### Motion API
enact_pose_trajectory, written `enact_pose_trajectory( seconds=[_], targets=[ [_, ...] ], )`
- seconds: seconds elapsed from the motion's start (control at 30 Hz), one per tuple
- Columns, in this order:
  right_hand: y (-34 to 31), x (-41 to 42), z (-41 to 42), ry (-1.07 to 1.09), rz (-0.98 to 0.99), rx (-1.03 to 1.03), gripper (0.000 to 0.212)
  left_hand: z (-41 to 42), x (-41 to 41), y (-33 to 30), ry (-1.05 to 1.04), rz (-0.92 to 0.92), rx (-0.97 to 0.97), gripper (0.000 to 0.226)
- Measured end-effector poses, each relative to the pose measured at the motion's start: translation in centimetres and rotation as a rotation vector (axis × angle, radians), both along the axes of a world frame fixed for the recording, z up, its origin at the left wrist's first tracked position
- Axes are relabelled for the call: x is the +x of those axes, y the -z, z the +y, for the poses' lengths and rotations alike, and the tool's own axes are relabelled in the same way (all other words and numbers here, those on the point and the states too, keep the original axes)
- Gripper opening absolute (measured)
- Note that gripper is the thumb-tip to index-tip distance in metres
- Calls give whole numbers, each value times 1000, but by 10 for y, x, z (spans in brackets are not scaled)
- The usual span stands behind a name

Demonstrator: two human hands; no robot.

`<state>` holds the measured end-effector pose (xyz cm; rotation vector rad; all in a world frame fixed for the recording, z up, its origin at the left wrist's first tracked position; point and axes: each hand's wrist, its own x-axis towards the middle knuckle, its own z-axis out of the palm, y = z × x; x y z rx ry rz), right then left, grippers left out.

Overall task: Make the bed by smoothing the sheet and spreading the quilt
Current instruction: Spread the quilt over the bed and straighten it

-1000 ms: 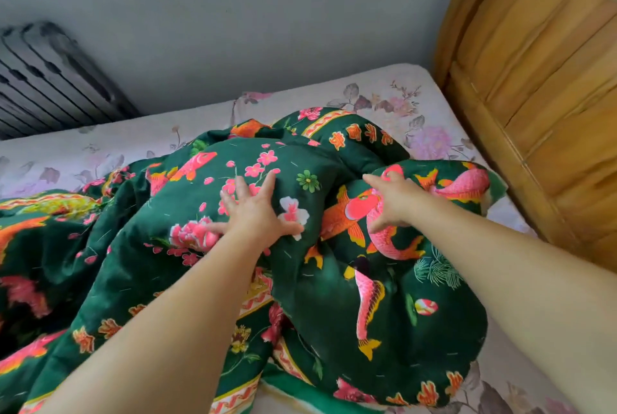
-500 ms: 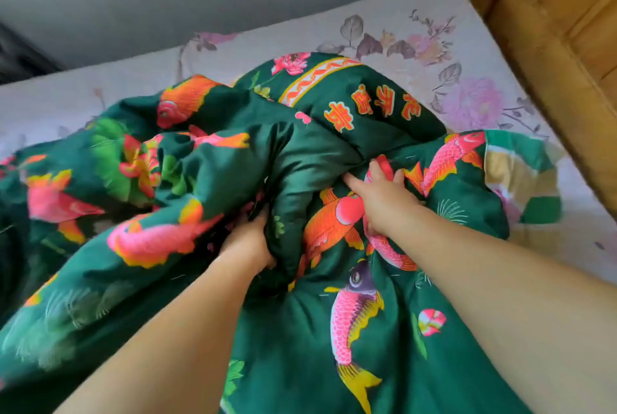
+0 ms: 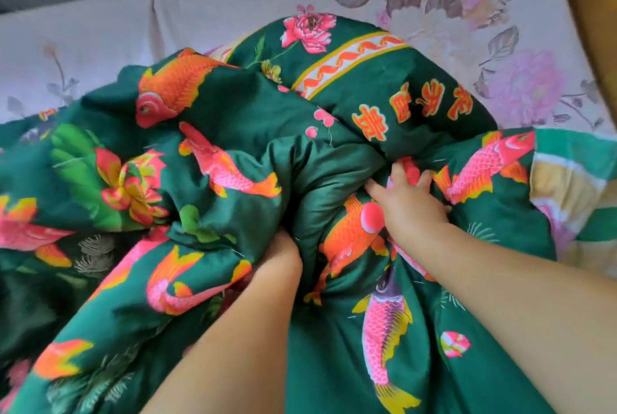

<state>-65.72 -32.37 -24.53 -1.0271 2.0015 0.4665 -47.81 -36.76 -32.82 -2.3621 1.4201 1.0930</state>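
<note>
Right hand (image 3: 409, 210): fingers closed into quilt (image 3: 334, 159) fold, gripping fabric at bunched centre. Left hand (image 3: 278, 255): sunk to wrist in deep crease just beside right; probably clutching fabric, fingers hidden, cannot confirm. Quilt: green, fish print, heaped mid-bed, long ridge running from hands toward far edge of bed. Bordered quilt edge lies beyond right hand, toward far right corner of bed; right hand nearer. Sheet (image 3: 233, 16): floral, bare along far edge, creased. Judgement: spreading barely begun; next pull goes outward toward that corner.
</note>
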Motion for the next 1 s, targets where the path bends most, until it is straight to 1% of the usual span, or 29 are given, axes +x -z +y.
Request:
enact_pose_trajectory(
  seconds=[0.07, 0.1, 0.13, 0.17, 0.2, 0.23, 0.27, 0.3, 0.33, 0.37, 0.4, 0.43, 0.47, 0.5, 0.57, 0.67, 0.8, 0.9, 0.93, 1.0],
  targets=[
    [-4, -1, 3, 6, 6, 4, 49, 12, -9, -29, 205, -129, 222, 56],
    [-4, 0, 4, -6, 22, 9, 50, 16, -18, -53, 313, -166, 292, 56],
    [-3, 1, 3, -12, 34, 16, 51, 22, -25, -73, 419, -216, 320, 58],
    [-5, 2, 1, -17, 47, 45, 53, 25, -30, -93, 519, -225, 281, 62],
    [-6, 4, 1, -15, 49, 55, 55, 28, -36, -113, 620, -184, 241, 64],
    [-9, 6, 2, -37, 63, 67, 57, 25, -41, -131, 673, -61, 166, 59],
    [-10, 6, 3, -50, 76, 62, 58, 16, -46, -146, 700, 94, 40, 50],
    [-13, 7, 3, -67, 89, 67, 60, 1, -54, -158, 685, 263, -166, 45],
    [-14, 7, 4, -82, 102, 67, 61, -17, -62, -165, 708, 343, -357, 50],
    [-16, 7, 4, -86, 104, 77, 62, -37, -71, -167, 784, 306, -433, 67],
    [-17, 6, 4, -74, 91, 86, 63, -58, -80, -163, 860, 227, -370, 87],
    [-19, 5, 3, -70, 75, 99, 63, -79, -89, -155, 892, 145, -250, 105],
    [-19, 5, 3, -63, 71, 106, 63, -98, -99, -147, 885, 112, -111, 116],
    [-19, 5, 2, -66, 67, 113, 63, -115, -109, -140, 846, 128, 4, 123],
    [-17, 3, 1, -59, 71, 122, 63, -127, -124, -121, 793, 169, 127, 127],
    [-15, 1, 3, -61, 77, 127, 62, -124, -136, -110, 808, 104, 198, 126],
    [-11, 2, -3, -107, 71, 151, 60, -122, -139, -104, 801, 10, 190, 120],
    [-20, -3, -23, -254, 30, 220, 53, -118, -140, -103, 791, -32, 185, 118],
    [-27, -5, -33, -284, -17, 233, 50, -119, -140, -103, 782, -32, 187, 117],
    [-50, -24, -64, -450, -147, 268, 40, -125, -139, -98, 732, -6, 192, 115]
  ],
)
